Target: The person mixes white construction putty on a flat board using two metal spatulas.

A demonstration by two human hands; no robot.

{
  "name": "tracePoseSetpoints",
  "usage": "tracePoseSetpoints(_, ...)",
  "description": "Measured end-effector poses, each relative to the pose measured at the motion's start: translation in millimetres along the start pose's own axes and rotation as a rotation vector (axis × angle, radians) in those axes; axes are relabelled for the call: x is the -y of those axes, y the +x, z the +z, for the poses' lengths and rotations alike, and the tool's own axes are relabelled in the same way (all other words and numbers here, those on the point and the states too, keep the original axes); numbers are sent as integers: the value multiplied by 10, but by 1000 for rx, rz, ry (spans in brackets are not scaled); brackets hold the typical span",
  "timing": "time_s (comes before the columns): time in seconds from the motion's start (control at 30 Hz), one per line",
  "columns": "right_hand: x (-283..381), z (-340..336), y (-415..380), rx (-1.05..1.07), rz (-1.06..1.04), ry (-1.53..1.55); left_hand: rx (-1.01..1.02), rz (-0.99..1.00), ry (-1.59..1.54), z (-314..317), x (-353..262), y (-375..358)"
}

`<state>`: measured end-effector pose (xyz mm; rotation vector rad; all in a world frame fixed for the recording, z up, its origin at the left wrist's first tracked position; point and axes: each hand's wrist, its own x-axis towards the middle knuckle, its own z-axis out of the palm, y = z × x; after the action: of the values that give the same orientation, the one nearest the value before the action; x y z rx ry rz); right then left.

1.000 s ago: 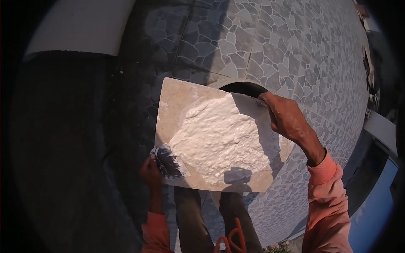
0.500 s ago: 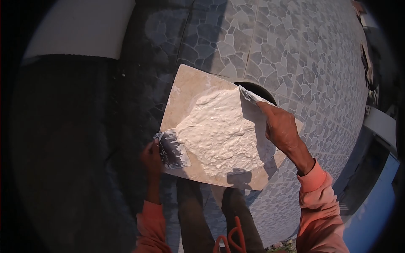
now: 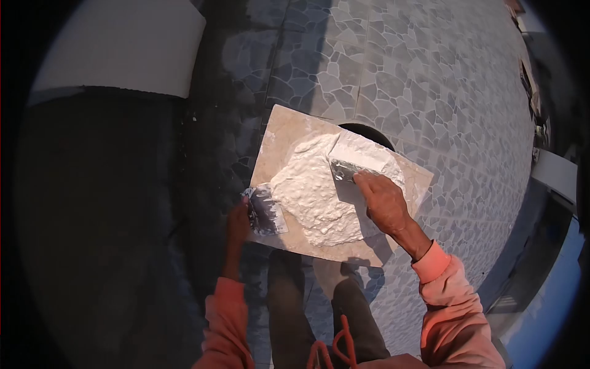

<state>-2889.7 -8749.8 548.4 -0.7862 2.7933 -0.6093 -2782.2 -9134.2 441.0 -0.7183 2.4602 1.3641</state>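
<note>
A wide putty scraper (image 3: pixel 345 170) is gripped in my right hand (image 3: pixel 388 206), its blade over the back right part of a thick spread of white putty (image 3: pixel 310 197). Behind that blade the putty has a smooth, flat strip; elsewhere it is lumpy. The putty lies on a square beige tile board (image 3: pixel 278 126). My left hand (image 3: pixel 238 222) has its fingers closed on a second putty scraper (image 3: pixel 268 212), dark-bladed and streaked with white. This one rests over the board's left corner, right beside the putty's edge.
Under the board's far edge shows the dark rim of a round container (image 3: pixel 372 134). Grey stone-patterned tiles (image 3: pixel 424 92) cover the floor. A pale slab-like surface (image 3: pixel 117 49) stands at the upper left, with dark shadow below it. My legs (image 3: pixel 287 307) are beneath the board's near edge.
My right hand has moved left and nearer with its scraper, from the board's far right edge onto the putty. A smooth strip now shows there. The left hand keeps its place at the left corner.
</note>
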Motion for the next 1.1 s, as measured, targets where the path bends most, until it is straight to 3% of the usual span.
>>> tracePoseSetpoints(0.07, 83, -90, -36, -14, 32, 46, 19, -95, -55, -20, -261, -48)
tracePoseSetpoints(0.23, 168, -320, -241, -147, 247, 256, -87, -150, -68, 96, -61, -21)
tracePoseSetpoints(0.33, -26, -339, -409, -169, 576, 444, -145, -130, -93, 159, -21, -21)
tracePoseSetpoints(0.43, -525, -255, -563, -242, 765, 459, -149, -144, -113, 144, -175, -79)
tracePoseSetpoints(0.53, -1135, -46, -768, -350, 822, 633, -164, -205, -70, 151, -273, -82)
tracePoseSetpoints(0.63, -1498, 51, -895, -239, 853, 641, -168, -203, 6, 133, -148, -29)
tracePoseSetpoints(0.77, -1590, 133, -764, -177, 794, 656, -228, -114, -107, 177, -17, -33)
tracePoseSetpoints(0.87, -1572, 169, -520, -176, 736, 682, -180, -156, -139, 161, -116, -45)
tracePoseSetpoints(0.97, -1439, 66, -219, -129, 742, 734, -191, -19, -148, 161, -66, -62)
tracePoseSetpoints(1.1, -1513, 119, 18, -11, 679, 671, -169, -66, -128, 146, -164, -58)
